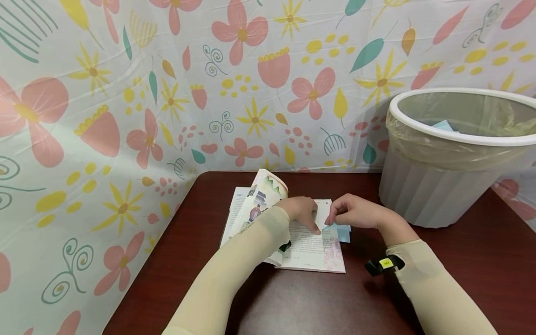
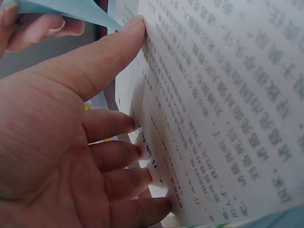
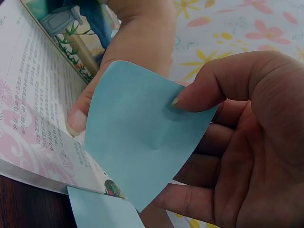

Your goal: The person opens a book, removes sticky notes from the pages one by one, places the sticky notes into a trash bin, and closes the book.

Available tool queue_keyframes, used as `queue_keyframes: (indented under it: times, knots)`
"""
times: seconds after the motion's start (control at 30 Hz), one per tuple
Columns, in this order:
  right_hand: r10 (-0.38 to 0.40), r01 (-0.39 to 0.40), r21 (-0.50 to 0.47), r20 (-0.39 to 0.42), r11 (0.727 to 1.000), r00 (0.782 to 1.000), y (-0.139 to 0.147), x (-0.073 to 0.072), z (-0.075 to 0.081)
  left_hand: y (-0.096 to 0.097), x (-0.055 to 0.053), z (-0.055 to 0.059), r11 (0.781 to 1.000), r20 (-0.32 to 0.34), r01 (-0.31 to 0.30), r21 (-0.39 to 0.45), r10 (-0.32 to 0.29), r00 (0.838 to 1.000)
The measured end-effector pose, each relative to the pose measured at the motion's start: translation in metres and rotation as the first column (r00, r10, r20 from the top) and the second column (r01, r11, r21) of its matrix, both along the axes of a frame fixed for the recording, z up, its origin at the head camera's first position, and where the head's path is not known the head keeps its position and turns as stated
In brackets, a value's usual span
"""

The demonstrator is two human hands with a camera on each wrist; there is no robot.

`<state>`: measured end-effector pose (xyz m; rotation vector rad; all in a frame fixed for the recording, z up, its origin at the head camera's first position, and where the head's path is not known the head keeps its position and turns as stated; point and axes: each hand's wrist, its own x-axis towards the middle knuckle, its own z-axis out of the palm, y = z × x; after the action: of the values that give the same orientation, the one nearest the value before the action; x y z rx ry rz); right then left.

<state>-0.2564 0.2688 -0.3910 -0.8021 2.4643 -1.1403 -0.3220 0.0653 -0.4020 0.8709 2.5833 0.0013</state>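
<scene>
So from my end of the feed, the right hand (image 1: pixel 356 211) has a light blue sticky note (image 3: pixel 142 123) pinched between its thumb and fingers, just over the right edge of a book (image 1: pixel 310 258). One corner of the note runs down to the page right by the left thumb tip. Can't tell from here whether that corner is stuck on.

The left hand (image 1: pixel 300 211) isn't grasping anything: thumb stretched out and touching the page, other fingers loosely bent with their tips near the print. A second blue note (image 3: pixel 104 209) pokes out past the right edge of the book, below the pinched one.

The book itself is spread on the dark reddish-brown desk (image 1: pixel 326 302), toward the far side. Its left pages curl up in a fat roll with a painted picture (image 1: pixel 261 202) on it, and the left sleeve (image 1: pixel 234 265) crosses over them. By the right sleeve (image 1: pixel 435 284) I can see a black strap (image 1: pixel 383 264) with a yellow label.

Over on the far right there's a ribbed bin (image 1: pixel 435 186) with a see-through liner (image 1: pixel 452 151) folded over it and some blue paper (image 1: pixel 444 125) inside. Flowery cloth (image 1: pixel 184 83) hangs behind everything and down the left.
</scene>
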Motion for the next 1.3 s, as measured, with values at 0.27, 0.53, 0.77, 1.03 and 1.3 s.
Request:
queue_keyframes:
  times: [0.27, 0.53, 0.77, 1.03, 1.3]
  knots:
    - [-0.008, 0.008, -0.034, -0.015, 0.999, 1.0, -0.001, 0.004, 0.006, -0.001, 0.002, 0.001, 1.0, 0.006, -0.018, -0.002, 0.018, 1.0]
    - [-0.009, 0.004, -0.081, -0.067, 0.997, 0.998, -0.005, 0.009, 0.013, -0.003, 0.004, 0.002, 1.0, -0.006, -0.003, 0.021, 0.003, 1.0]
    - [-0.012, 0.004, -0.095, -0.081, 0.995, 0.997, -0.009, 0.021, 0.026, -0.003, 0.002, 0.001, 0.999, -0.02, 0.033, 0.024, -0.033, 0.999]
    - [-0.098, 0.087, -0.082, -0.14, 0.993, 0.985, -0.007, 0.038, 0.051, 0.0, 0.003, 0.0, 0.999, -0.007, 0.013, 0.044, -0.013, 1.0]
    - [-0.06, 0.048, -0.056, -0.238, 0.997, 0.969, 0.006, 0.041, 0.079, -0.002, 0.004, -0.001, 1.0, -0.024, -0.013, 0.028, 0.014, 1.0]
